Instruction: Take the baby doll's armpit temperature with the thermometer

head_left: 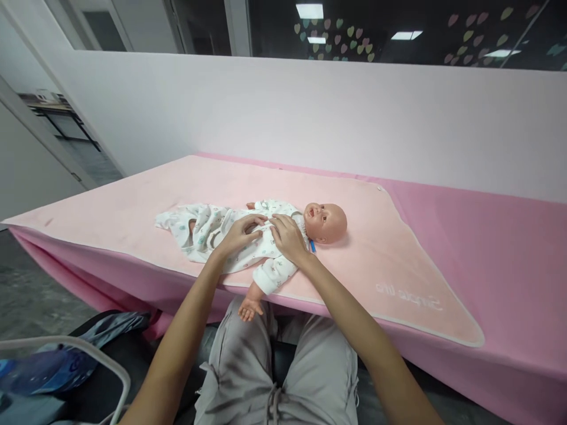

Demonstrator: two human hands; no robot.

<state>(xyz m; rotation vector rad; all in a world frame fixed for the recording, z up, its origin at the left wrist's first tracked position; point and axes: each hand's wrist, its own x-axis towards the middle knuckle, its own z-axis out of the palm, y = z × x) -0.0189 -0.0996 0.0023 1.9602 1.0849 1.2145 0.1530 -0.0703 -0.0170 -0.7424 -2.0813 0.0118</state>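
Note:
A baby doll (325, 223) lies on its back on a peach mat (354, 271), its bald head toward the right. It wears a white patterned outfit (204, 227), and one of its arms hangs over the near edge of the table. My left hand (243, 232) rests on the outfit at the doll's belly, fingers bent and apart. Just to its right, my right hand (287, 236) lies on the doll's chest with its fingers extended. A small blue strip (312, 246) shows beside the doll's neck.
A pink cloth (496, 254) covers the table under the mat. Behind it stands a white wall (310, 112) with a window above. At the lower left is a chair (119, 378) with a blue bottle (48, 369) on it.

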